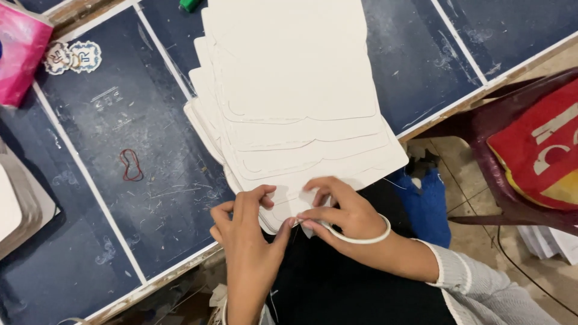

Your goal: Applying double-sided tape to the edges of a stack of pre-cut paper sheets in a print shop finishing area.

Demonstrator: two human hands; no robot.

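Both hands working the near edge of the white card stack (pixel 295 90).

The left hand (pixel 247 232) is pinching the stack's lower corner between thumb and fingers; the right hand (pixel 337 216), bangle (pixel 361 239) on its wrist, is gripping the same edge on the dark blue table (pixel 120 120), red rubber band (pixel 130 165) lying well apart.

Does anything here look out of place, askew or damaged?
The stack of white cut sheets is fanned out askew, not squared up, and its near end overhangs the table edge where the left hand and right hand pinch it. A red rubber band lies loose on the scuffed dark tabletop. Nothing looks spilled or torn.
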